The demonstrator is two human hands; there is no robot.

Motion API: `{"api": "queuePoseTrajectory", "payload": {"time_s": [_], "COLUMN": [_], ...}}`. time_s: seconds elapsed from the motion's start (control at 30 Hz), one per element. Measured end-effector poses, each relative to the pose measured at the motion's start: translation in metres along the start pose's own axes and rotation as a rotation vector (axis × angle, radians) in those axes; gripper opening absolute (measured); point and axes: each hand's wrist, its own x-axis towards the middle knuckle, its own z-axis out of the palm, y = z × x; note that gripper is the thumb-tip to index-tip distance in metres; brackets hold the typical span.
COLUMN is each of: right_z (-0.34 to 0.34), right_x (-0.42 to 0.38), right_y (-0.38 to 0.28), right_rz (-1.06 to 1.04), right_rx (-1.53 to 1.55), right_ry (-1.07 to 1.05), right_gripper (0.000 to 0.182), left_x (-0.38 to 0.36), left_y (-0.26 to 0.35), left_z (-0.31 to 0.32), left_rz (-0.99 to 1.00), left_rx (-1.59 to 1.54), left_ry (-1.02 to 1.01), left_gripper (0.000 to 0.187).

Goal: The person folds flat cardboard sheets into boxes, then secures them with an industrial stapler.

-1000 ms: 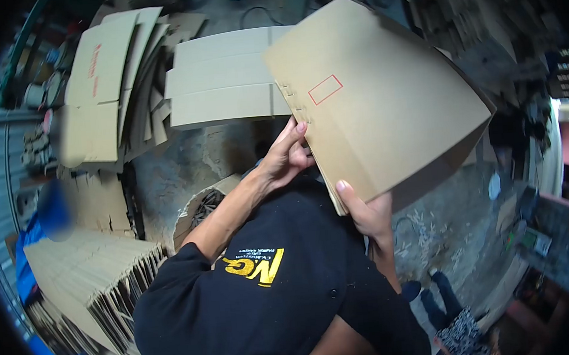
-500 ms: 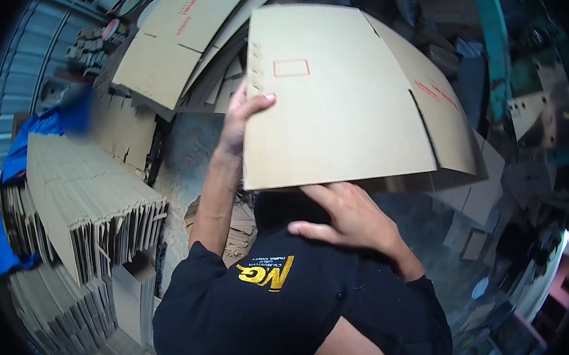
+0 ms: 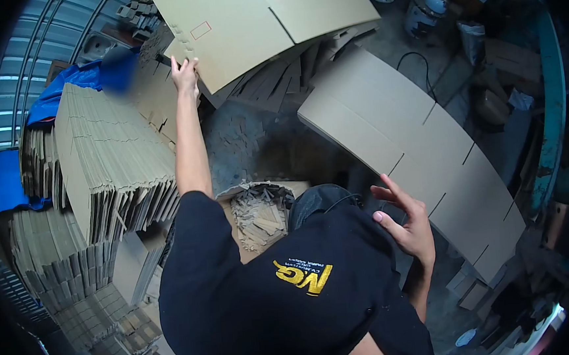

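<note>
At the top, a flattened cardboard box (image 3: 238,39) with red print lies over a pile of cardboard. My left hand (image 3: 187,77) reaches out to its lower left edge, fingers apart, fingertips right at the row of small notches. On the right side my right hand (image 3: 406,225) is raised with fingers spread and holds nothing. Just beyond it, a long plain cardboard sheet (image 3: 421,148) with dark slots stretches diagonally toward the lower right; the fingertips overlap its near edge in this view.
Tall bundles of folded cardboard (image 3: 116,169) stand at left, near blue tarps (image 3: 61,94). A carton of cardboard scraps (image 3: 261,215) sits close to my body. Scraps litter the floor (image 3: 228,132). A white bucket (image 3: 425,12) and a teal metal post (image 3: 551,99) stand at right.
The printed box has gone from in front of me up and left onto the pile. My left hand went with it; my right hand came away. The plain sheet now shows at right.
</note>
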Motion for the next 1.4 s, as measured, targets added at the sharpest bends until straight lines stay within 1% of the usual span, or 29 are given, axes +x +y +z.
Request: {"api": "queuePoseTrajectory", "payload": {"time_s": [0.03, 0.1, 0.17, 0.2, 0.23, 0.27, 0.3, 0.33, 0.37, 0.43, 0.47, 0.53, 0.6, 0.67, 0.73, 0.87, 0.93, 0.97, 1.0, 1.03, 1.07, 1.1, 1.13, 1.17, 1.23, 1.27, 1.33, 1.37, 1.4], "right_z": [0.002, 0.002, 0.002, 0.003, 0.003, 0.003, 0.003, 0.003, 0.004, 0.005, 0.006, 0.008, 0.011, 0.013, 0.012, 0.005, 0.002, 0.0, -0.003, -0.008, -0.013, -0.015, -0.014, -0.015, -0.019, -0.02, -0.02, -0.021, -0.02], "right_x": [0.002, 0.006, 0.01, 0.011, 0.012, 0.012, 0.013, 0.012, 0.011, 0.005, 0.003, -0.005, -0.006, 0.002, 0.011, 0.023, 0.025, 0.026, 0.025, 0.023, 0.018, 0.011, 0.007, 0.004, 0.0, 0.003, 0.003, 0.009, 0.017], "right_y": [0.004, 0.011, 0.02, 0.024, 0.028, 0.031, 0.035, 0.04, 0.045, 0.058, 0.065, 0.083, 0.09, 0.093, 0.093, 0.099, 0.106, 0.107, 0.109, 0.11, 0.113, 0.118, 0.123, 0.128, 0.135, 0.136, 0.139, 0.141, 0.138], "right_rz": [0.014, 0.075, 0.122, 0.151, 0.175, 0.22, 0.267, 0.317, 0.381, 0.518, 0.578, 0.662, 0.768, 0.78, 0.778, 0.758, 0.729, 0.73, 0.736, 0.744, 0.749, 0.76, 0.768, 0.767, 0.815, 0.811, 0.807, 0.806, 0.789], "right_rx": [0.009, 0.02, 0.008, -0.008, -0.006, 0.015, 0.032, 0.051, 0.057, 0.1, 0.115, 0.114, 0.137, 0.133, 0.144, 0.13, 0.145, 0.147, 0.129, 0.104, 0.096, 0.186, 0.282, 0.285, 0.256, 0.247, 0.238, 0.233, 0.232], "right_ry": [-0.001, 0.031, 0.058, 0.074, 0.081, 0.115, 0.147, 0.178, 0.204, 0.272, 0.3, 0.319, 0.359, 0.353, 0.342, 0.313, 0.306, 0.31, 0.303, 0.295, 0.306, 0.356, 0.405, 0.414, 0.383, 0.364, 0.329, 0.298, 0.284], "right_gripper": [0.07, 0.069, 0.068, 0.068, 0.068, 0.067, 0.066, 0.065, 0.064, 0.063, 0.063, 0.062, 0.061, 0.061, 0.062, 0.062, 0.061, 0.061, 0.062, 0.062, 0.062, 0.063, 0.064, 0.064, 0.065, 0.065, 0.065, 0.065, 0.063], "left_x": [0.005, 0.003, -0.02, -0.044, -0.097, -0.118, -0.148, -0.162, -0.176, -0.183, -0.185, -0.18, -0.173, -0.175, -0.17, -0.163, -0.147, -0.128, -0.111, -0.102, -0.078, -0.049, -0.031, -0.032, -0.02, -0.02, -0.007, -0.01, -0.018], "left_y": [-0.024, -0.101, -0.202, -0.244, -0.226, -0.269, -0.273, -0.316, -0.306, -0.352, -0.371, -0.372, -0.368, -0.367, -0.365, -0.377, -0.401, -0.399, -0.39, -0.367, -0.377, -0.384, -0.395, -0.373, -0.357, -0.354, -0.341, -0.33, -0.317], "left_z": [-0.006, -0.011, -0.004, 0.009, 0.052, 0.066, 0.093, 0.106, 0.13, 0.158, 0.169, 0.193, 0.198, 0.202, 0.191, 0.174, 0.155, 0.146, 0.142, 0.147, 0.127, 0.119, 0.112, 0.127, 0.14, 0.138, 0.132, 0.129, 0.132], "left_rz": [-0.036, 0.082, 0.083, -0.05, -0.284, -0.337, -0.401, -0.414, -0.483, -0.357, -0.387, -0.388, -0.406, -0.4, -0.377, -0.399, -0.297, -0.559, -0.682, -0.793, -0.744, -0.922, -0.738, -0.512, -0.506, -0.507, -0.476, -0.517, -0.515], "left_rx": [0.283, 0.693, 0.512, 0.748, 0.566, 0.725, 0.73, 0.839, 0.847, 0.83, 0.827, 1.051, 1.123, 1.179, 1.098, 1.045, 1.028, 0.818, 0.487, 0.075, -0.322, -0.775, -0.833, -0.708, -0.676, -0.679, -0.745, -0.765, -0.729], "left_ry": [0.195, 0.301, 0.113, -0.026, -0.192, -0.332, -0.431, -0.466, -0.527, -0.559, -0.561, -0.493, -0.43, -0.369, -0.295, -0.34, -0.369, -0.227, -0.04, 0.183, 0.11, 0.365, 0.294, 0.333, 0.522, 0.523, 0.324, 0.243, 0.204], "left_gripper": [0.092, 0.094, 0.09, 0.088, 0.089, 0.091, 0.092, 0.092, 0.096, 0.104, 0.104, 0.11, 0.109, 0.109, 0.109, 0.103, 0.095, 0.091, 0.089, 0.109, 0.116, 0.107, 0.097, 0.088, 0.069, 0.069, 0.048, 0.04, 0.041]}}
